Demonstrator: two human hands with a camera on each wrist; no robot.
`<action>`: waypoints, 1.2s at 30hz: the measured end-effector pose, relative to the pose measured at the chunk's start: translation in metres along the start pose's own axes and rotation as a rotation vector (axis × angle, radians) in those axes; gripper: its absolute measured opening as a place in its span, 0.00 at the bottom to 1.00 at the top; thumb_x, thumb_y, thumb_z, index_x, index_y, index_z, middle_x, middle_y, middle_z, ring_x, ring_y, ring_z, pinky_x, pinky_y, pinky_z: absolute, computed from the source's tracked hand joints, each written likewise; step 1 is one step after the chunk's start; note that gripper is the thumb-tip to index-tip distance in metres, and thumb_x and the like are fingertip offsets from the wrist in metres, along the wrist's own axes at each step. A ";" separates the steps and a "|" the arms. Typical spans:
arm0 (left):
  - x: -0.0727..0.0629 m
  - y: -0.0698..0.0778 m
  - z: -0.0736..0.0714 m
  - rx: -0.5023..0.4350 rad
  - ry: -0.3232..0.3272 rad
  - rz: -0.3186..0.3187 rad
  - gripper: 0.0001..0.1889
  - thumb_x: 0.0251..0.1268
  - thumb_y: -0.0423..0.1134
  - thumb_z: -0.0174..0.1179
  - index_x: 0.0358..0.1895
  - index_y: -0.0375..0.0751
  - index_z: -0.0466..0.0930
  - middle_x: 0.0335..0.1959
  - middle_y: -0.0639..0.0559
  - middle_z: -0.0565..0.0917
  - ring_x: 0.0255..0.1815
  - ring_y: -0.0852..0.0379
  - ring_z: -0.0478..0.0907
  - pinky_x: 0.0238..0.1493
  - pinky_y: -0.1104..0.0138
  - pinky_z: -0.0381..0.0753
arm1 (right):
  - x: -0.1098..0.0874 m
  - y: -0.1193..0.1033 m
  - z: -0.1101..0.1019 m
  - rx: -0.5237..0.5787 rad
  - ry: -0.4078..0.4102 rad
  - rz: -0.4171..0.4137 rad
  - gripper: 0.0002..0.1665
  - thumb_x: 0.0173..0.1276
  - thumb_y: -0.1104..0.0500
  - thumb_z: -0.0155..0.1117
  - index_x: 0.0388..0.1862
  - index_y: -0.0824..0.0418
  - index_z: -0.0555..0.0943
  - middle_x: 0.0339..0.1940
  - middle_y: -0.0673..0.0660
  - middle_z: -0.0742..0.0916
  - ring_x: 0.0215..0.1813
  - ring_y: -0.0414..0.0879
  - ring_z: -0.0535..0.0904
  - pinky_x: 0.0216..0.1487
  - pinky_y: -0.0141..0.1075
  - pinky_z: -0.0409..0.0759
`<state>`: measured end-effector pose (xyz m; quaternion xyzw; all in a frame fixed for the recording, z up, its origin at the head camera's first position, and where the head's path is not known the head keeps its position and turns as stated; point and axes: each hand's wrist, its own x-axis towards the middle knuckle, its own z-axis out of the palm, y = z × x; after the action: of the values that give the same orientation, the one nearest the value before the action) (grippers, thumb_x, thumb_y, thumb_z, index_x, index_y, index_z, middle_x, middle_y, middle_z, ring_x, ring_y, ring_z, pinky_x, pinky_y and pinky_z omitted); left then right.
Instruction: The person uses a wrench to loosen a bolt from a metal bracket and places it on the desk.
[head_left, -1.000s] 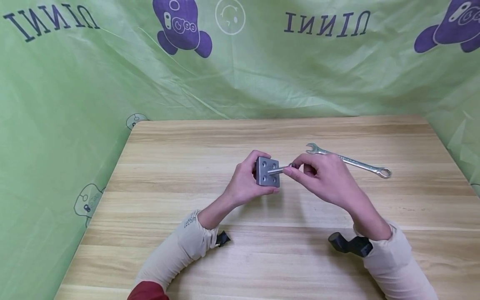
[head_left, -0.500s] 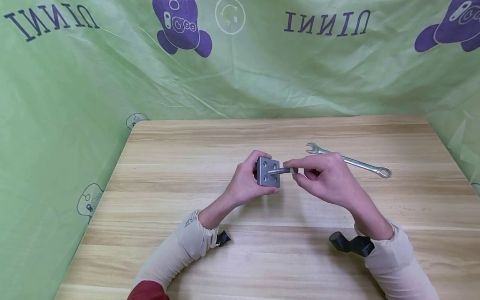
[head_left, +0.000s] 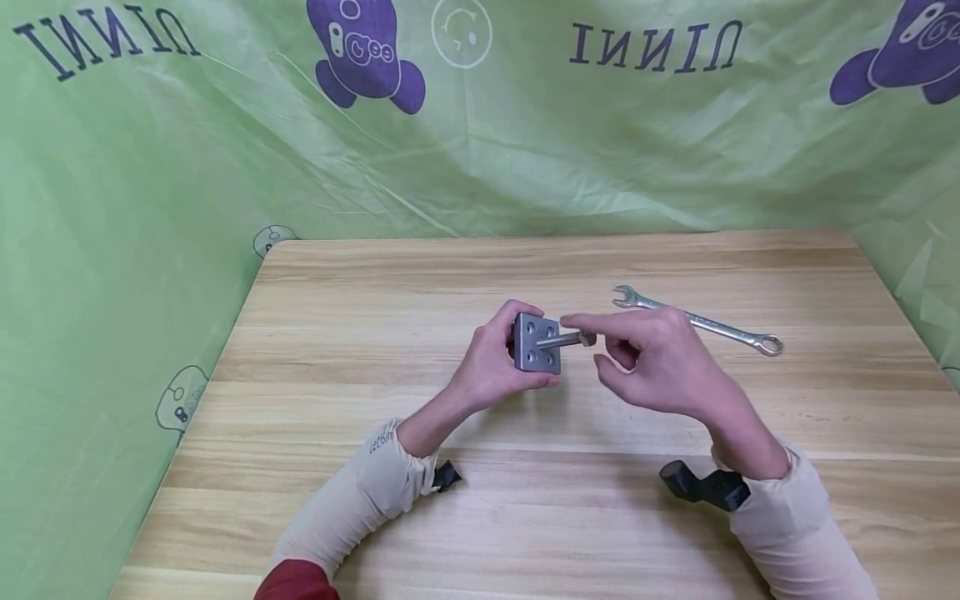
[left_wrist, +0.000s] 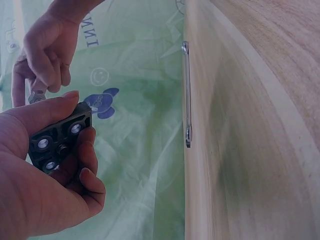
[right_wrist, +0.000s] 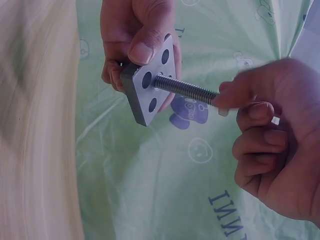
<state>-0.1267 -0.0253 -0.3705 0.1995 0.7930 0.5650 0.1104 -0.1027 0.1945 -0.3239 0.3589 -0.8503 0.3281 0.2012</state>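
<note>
My left hand [head_left: 480,362] grips a square grey metal plate [head_left: 527,343] by its edges above the table, its face with several holes turned to the right. A long threaded bolt [head_left: 561,340] sticks out of the plate's centre, hex head outward. In the left wrist view the plate's dark hollow back shows, with the bolt's end at its middle. Beside the bolt head is my right hand [head_left: 663,362]: the index finger stretches along behind the bolt, the thumb stands apart below it, and the other fingers are curled. A blurred fingertip meets the head in the right wrist view.
A combination wrench [head_left: 723,327] lies on the wooden table [head_left: 420,283] beyond the right hand. Green printed sheeting [head_left: 465,167] hangs behind the table and down its sides. A dark camera mount [head_left: 705,487] is on the right wrist, another [head_left: 446,477] on the left.
The right thumb and index finger have come apart from their pinch on the bolt, the index sliding left past the head. Left hand and plate have stayed in place.
</note>
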 end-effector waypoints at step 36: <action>0.000 0.001 -0.001 0.006 0.004 0.003 0.40 0.38 0.28 0.80 0.60 0.40 0.70 0.51 0.39 0.86 0.43 0.50 0.84 0.43 0.69 0.82 | 0.001 -0.010 -0.004 0.099 -0.026 0.287 0.14 0.54 0.68 0.76 0.40 0.57 0.90 0.13 0.41 0.68 0.19 0.30 0.59 0.22 0.26 0.60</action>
<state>-0.1269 -0.0258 -0.3694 0.1998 0.7945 0.5632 0.1077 -0.0955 0.1914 -0.3168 0.2475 -0.8781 0.3905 0.1234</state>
